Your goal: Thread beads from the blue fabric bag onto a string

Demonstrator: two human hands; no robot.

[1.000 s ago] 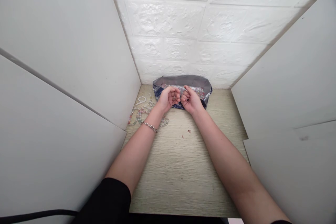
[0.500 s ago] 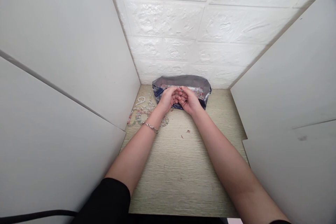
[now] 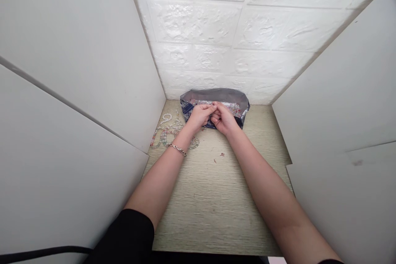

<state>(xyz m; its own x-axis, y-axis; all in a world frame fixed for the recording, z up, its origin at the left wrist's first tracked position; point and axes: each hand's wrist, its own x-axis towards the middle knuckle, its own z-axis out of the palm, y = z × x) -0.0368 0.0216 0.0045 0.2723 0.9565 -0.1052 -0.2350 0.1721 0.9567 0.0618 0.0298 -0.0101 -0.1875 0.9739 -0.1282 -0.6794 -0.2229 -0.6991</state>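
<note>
My left hand (image 3: pixel 201 117) and my right hand (image 3: pixel 224 118) meet fingertip to fingertip in front of the mouth of a bag (image 3: pixel 218 93). The bag has a grey lining and a dark blue patterned outside, with many small pinkish and clear beads (image 3: pixel 236 109) inside. Both hands are closed in a pinch; whatever is between the fingers is too small or hidden to make out. Left of my left hand lie several beaded strands (image 3: pixel 168 132) in white, green and orange, partly covered by my wrist. A metal chain bracelet (image 3: pixel 177 149) circles my left wrist.
Tiny reddish bits (image 3: pixel 222 154) lie on the pale wood-grained tabletop (image 3: pixel 213 206). White panels (image 3: pixel 93 49) rise close on the left and right (image 3: pixel 337 103). A white brick-patterned wall (image 3: pixel 213 57) stands behind the bag. A black cable (image 3: pixel 46 252) runs at the lower left.
The fingers of my left hand have curled in and its thumb now reaches my right fingertips. My right hand has barely moved. The bag and strands stay in place.
</note>
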